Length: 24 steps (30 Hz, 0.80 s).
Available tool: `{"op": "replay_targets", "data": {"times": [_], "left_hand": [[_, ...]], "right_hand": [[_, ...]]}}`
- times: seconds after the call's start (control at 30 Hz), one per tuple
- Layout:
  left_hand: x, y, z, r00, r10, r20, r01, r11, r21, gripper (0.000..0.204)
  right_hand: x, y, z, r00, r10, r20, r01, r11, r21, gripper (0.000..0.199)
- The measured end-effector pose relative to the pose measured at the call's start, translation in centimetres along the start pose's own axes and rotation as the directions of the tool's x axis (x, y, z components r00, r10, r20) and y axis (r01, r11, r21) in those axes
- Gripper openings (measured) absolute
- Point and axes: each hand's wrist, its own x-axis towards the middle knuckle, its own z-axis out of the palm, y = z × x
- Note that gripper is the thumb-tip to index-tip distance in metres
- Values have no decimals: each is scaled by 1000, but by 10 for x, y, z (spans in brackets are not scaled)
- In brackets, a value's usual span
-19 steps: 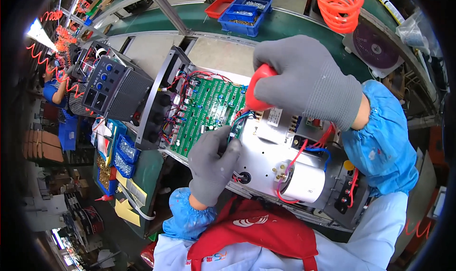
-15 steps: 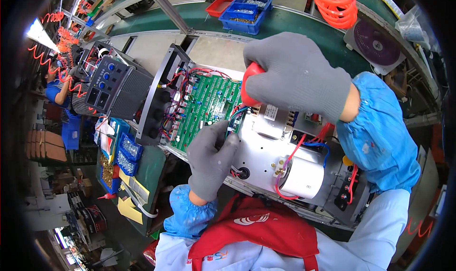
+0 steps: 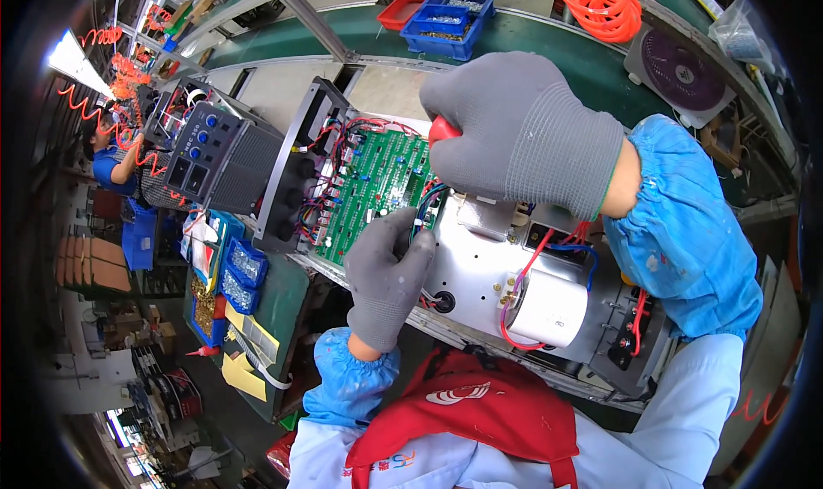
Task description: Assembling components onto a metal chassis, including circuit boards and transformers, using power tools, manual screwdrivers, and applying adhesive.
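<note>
My gloved right hand (image 3: 514,129) is closed round a tool with a rounded red handle (image 3: 443,131). Its lower part is hidden behind the hand, above the right edge of a green circuit board (image 3: 369,189). My gloved left hand (image 3: 390,275) is at the board's near right corner. Its thumb and fingertips close on a bundle of dark and teal wires (image 3: 429,204). The board lies in an open metal chassis (image 3: 459,275) with a dark front panel (image 3: 287,176) at its left. A white cylinder (image 3: 549,309) with red leads sits in the chassis's right half.
Another machine with blue knobs (image 3: 214,159) stands to the left. Below it, blue bins of small hardware (image 3: 240,279) rest on a green table (image 3: 287,318). More bins (image 3: 446,26), a coiled orange hose (image 3: 600,9) and a fan (image 3: 681,73) lie beyond. A co-worker (image 3: 116,163) is at far left.
My right hand has shifted slightly left and turned, covering more of the red handle. My left hand stays at the wires. The whole view has moved a little.
</note>
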Motion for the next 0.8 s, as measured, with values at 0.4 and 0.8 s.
{"op": "replay_targets", "data": {"times": [0.4,0.8], "left_hand": [[1,2,2,1000,-30,8,30,999,-45,29],[1,1,0,1000,-21,19,21,1000,-23,30]], "right_hand": [[3,0,-5,999,-5,54,7,1000,-31,31],[17,24,0,993,92,73,-101,987,128,35]]}}
